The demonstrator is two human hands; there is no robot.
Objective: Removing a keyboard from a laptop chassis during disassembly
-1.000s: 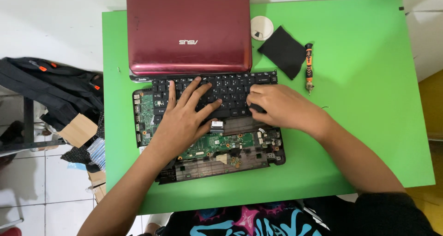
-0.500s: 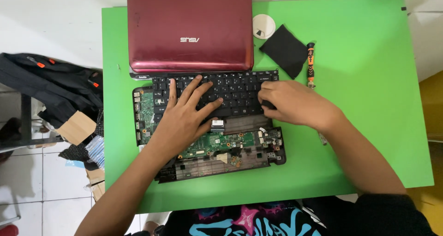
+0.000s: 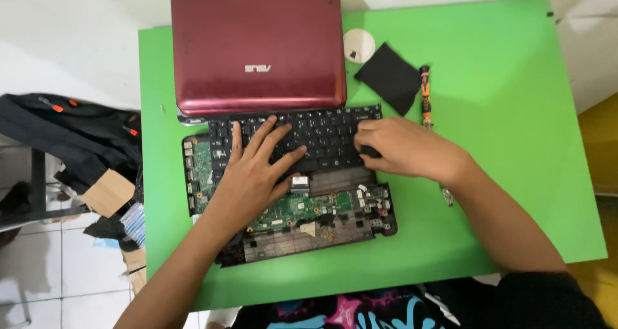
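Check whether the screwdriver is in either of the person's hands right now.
No, the orange and black screwdriver lies on the green table, while both hands rest on the black keyboard.

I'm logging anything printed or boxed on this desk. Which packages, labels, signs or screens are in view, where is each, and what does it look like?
Laptop lid: top of the green table, folded back, dark red rounded rectangle with a small silver logo; the screen side is hidden.
Cardboard piece: floor at left, beside a black bag, plain brown.
No signs or lit screens show.
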